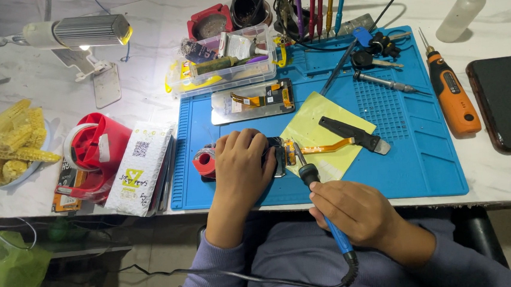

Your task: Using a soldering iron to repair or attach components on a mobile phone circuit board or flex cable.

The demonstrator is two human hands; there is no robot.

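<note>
My left hand (240,165) lies curled over a small dark phone part (278,157) on the blue work mat (424,161), pressing it down. My right hand (350,210) grips a blue-handled soldering iron (310,175) like a pen. Its tip (296,149) points at the part's right edge, where an orange flex cable (328,148) runs out over a yellow sheet (317,130). A red tape roll (204,163) sits just left of my left hand.
On the mat lie a black scraper (354,135), an opened phone frame (252,101) and a metal tool (383,82). An orange electric screwdriver (453,94) and dark phone (507,105) lie right. A clear parts box (223,65), lamp (77,33), red tape dispenser (94,149) and corn cobs (10,145) stand left.
</note>
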